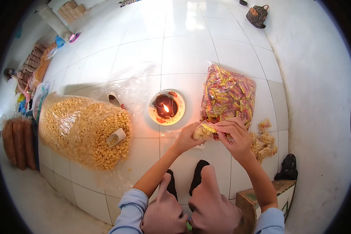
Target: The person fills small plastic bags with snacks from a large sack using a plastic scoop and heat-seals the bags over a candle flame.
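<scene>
My left hand (pixel 188 137) is closed round a small clear bag of pale yellow snacks (pixel 201 133). At the bag's mouth, the fingers of my right hand (pixel 234 136) are pinched on a small yellow packet (pixel 211 128). Just beyond my hands lies a big clear bag of red and yellow packets (pixel 228 93). Left of it, a small flame burns on a plate (pixel 179 117) with dark contents. Farther left, a large open bag of yellow snacks (pixel 72 121) holds a white scoop (pixel 116 137).
Filled small bags (pixel 263 146) and a loose packet (pixel 265 124) lie right of my right hand. A wooden box (pixel 247 197) and a black bag (pixel 288 167) stand near the right wall. Brown filled sacks (pixel 18 143) are at the far left; a brown backpack (pixel 257 17) is at the back.
</scene>
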Available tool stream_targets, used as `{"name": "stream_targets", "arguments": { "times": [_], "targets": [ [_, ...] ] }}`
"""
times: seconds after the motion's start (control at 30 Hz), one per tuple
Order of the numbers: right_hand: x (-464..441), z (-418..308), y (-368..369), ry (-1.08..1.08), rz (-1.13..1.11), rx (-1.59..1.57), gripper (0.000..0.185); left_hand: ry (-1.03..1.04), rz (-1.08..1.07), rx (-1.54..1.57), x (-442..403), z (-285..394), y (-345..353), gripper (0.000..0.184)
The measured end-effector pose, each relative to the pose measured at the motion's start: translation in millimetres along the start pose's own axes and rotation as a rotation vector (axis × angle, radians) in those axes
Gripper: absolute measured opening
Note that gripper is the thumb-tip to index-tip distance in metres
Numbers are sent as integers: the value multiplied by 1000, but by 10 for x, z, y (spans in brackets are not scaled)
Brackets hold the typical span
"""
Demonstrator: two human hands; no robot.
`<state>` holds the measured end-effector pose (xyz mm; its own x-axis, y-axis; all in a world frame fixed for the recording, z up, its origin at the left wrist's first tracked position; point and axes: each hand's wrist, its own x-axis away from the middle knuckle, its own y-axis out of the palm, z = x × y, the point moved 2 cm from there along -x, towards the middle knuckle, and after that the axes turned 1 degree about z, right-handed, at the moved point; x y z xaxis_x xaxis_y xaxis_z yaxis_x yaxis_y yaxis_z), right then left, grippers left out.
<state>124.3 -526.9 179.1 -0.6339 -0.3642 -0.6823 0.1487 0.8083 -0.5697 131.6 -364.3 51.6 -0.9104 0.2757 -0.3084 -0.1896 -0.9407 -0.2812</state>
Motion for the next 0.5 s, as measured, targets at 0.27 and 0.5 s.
{"name": "stream_targets", "arguments": {
  "times": [0.27,0.5],
  "targets": [
    [-145,3,-115,44,40,66,22,51,41,-24,-32,34,-118,48],
    [-58,-24,-43,477,72,-151,22,27,31,34,-72,24,-128,52]
  ]
}}
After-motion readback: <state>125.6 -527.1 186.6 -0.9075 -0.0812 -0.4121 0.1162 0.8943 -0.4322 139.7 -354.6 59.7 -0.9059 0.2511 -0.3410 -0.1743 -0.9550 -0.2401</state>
